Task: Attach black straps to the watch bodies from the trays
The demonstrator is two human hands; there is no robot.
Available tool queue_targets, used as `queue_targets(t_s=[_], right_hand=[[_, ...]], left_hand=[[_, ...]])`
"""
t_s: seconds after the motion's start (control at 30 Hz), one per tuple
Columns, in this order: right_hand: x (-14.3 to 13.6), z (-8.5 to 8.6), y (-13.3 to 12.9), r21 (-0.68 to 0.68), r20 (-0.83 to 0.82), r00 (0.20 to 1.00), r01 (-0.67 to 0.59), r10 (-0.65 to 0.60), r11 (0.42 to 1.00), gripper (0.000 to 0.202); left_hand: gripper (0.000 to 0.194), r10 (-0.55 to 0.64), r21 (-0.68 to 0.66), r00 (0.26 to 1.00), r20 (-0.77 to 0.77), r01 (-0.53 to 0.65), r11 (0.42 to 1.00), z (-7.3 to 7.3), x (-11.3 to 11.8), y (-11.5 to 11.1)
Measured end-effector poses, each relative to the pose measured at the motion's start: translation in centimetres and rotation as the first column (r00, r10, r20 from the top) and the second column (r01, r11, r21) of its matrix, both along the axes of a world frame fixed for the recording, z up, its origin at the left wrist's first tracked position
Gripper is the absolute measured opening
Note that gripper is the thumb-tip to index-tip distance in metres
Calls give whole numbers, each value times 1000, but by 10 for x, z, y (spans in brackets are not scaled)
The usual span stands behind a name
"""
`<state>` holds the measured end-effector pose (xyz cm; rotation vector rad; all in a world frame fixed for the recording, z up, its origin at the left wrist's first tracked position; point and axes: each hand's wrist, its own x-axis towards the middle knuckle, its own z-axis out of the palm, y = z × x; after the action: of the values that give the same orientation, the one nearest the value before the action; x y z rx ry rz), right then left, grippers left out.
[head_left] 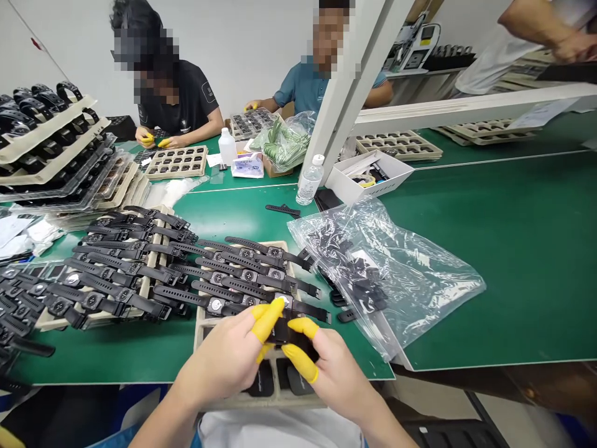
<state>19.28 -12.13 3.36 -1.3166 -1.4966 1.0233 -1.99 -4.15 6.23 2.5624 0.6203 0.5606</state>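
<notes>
A black watch body (279, 332) is held up between my two hands, over a beige tray (199, 339). My left hand (236, 351) pinches it from the left, with yellow finger cots on the thumb and fingers. From the right, my right hand (333, 361) closes its yellow-tipped thumb and index finger on the watch's edge; a dark part between them is shaded and unclear. Just beyond, smartwatches (249, 275) with black straps lie face down in rows on the tray. Dark watch bodies (261, 379) sit in its near compartments, partly hidden by my hands.
Trays of strapped watches (107, 267) fill the left side. A clear plastic bag (420, 292) with black straps lies right of my tray. Behind stand a bottle (310, 180) and a white box (370, 177). Two people work across the green table (513, 249); another person's arm (536, 25) is upper right.
</notes>
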Motion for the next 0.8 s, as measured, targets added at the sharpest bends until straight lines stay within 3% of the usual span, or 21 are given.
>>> queue_targets(t_s=[0.1,0.27,0.43,0.5,0.6,0.7,0.8], right_hand=[[15,4,-1,26,226,970,-102,94,994,28],[22,3,-3,113,433,899,-121,61,986,36],[11,-14,-9,163,578,813,-203,73,965,24],[6,-21,-11,160,650,758,-204,53,966,24],[3,-22,-12,169,699,715,-199,25,965,24],[10,-15,-11,187,686,728,-173,-3,967,23],[34,-14,2,209,645,756,-37,-109,977,26]], left_hand=[[67,113,93,992,-50,-108,990,10,-20,5],[42,204,218,963,-177,-164,962,24,-58,20],[29,132,-65,951,-280,-157,986,18,-76,22],[30,100,-102,947,-306,-137,985,11,-75,21],[37,156,3,922,-354,-166,986,0,-68,20],[32,272,187,911,-309,-222,957,-11,-67,14],[21,369,319,907,-203,-295,901,-18,-73,0]])
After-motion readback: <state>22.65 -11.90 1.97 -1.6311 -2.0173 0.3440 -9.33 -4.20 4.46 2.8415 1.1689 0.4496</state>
